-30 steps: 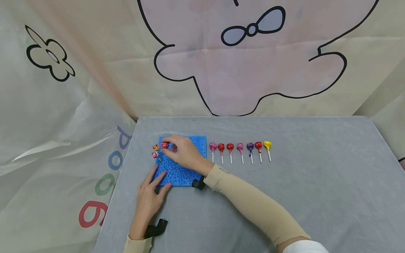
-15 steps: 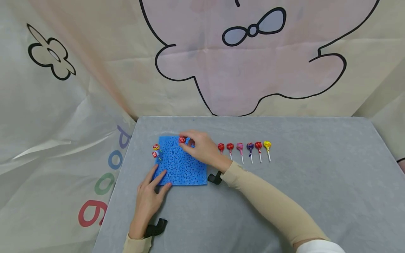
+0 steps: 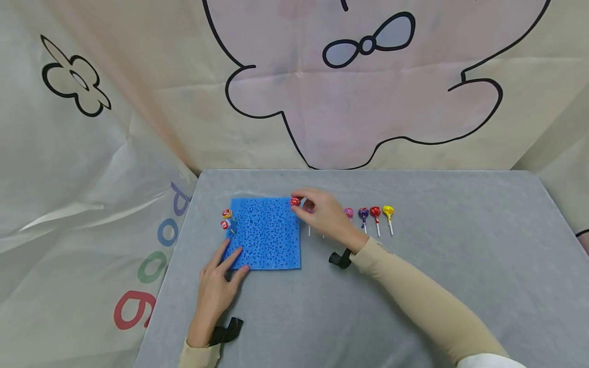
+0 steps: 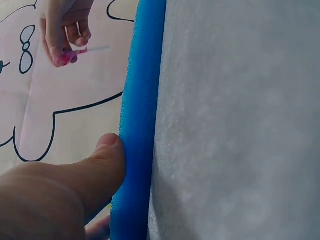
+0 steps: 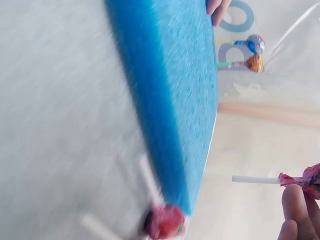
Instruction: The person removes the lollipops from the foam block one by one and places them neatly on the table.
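My right hand (image 3: 326,214) pinches a red-wrapped lollipop (image 3: 295,201) by its candy end, over the far right corner of a blue foam block (image 3: 267,235). Its white stick sticks out bare in the right wrist view, where the candy (image 5: 312,182) is partly cut off. My left hand (image 3: 216,289) rests on the near left of the foam with fingers spread, its thumb (image 4: 107,155) against the front side. Two lollipops, one orange-yellow (image 3: 227,213) and one blue and red (image 3: 225,225), are stuck in the foam's left edge with their heads outward.
On the grey table (image 3: 437,266), a row of lollipops lies right of the foam: pink (image 3: 349,212), purple (image 3: 363,212), red (image 3: 375,210) and yellow (image 3: 388,210) show, others are partly behind my right hand. A printed curtain (image 3: 368,102) hangs behind the table.
My right hand has carried the red lollipop rightward, from beside the two lollipops at the foam's left edge to its far right corner. The left hand has stayed put.
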`<state>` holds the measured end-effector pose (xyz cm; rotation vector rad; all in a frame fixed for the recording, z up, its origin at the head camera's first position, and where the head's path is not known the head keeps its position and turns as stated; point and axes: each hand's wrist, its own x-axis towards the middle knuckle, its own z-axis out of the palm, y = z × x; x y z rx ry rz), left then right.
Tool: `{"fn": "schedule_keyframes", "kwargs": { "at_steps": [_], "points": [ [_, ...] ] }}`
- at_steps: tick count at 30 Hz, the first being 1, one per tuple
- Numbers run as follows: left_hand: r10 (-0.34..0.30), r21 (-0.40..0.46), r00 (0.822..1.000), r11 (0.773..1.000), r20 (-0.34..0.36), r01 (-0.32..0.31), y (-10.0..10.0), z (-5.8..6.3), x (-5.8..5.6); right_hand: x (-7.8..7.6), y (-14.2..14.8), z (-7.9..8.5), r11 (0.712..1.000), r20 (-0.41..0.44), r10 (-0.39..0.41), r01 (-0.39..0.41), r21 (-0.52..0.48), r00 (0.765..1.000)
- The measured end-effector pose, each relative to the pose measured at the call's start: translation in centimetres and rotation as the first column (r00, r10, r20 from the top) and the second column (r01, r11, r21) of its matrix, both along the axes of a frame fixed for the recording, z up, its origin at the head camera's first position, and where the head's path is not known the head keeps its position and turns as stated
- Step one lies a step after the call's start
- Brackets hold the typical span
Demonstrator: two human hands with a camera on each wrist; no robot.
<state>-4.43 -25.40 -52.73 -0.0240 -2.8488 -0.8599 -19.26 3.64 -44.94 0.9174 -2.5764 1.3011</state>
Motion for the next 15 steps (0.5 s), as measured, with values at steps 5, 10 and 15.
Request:
{"fn": "schedule_keyframes", "kwargs": {
  "at_steps": [5,10,15],
  "points": [
    [0.002,0.006,1.0,1.0,0.02,-0.003,0.1,0.1,0.0,0.0,2.2,0.0,0.998,-0.002,-0.057,0.057,0.01,0.998],
    [0.004,0.004,1.0,1.0,0.03,-0.004,0.1,0.2,0.0,0.1,4.3,0.1,0.993,0.004,-0.114,0.114,0.024,0.993],
    [0.002,0.003,1.0,1.0,0.019,-0.002,0.1,0.1,0.0,0.3,6.3,0.4,0.985,-0.003,-0.163,0.163,0.057,0.987]
  ]
}}
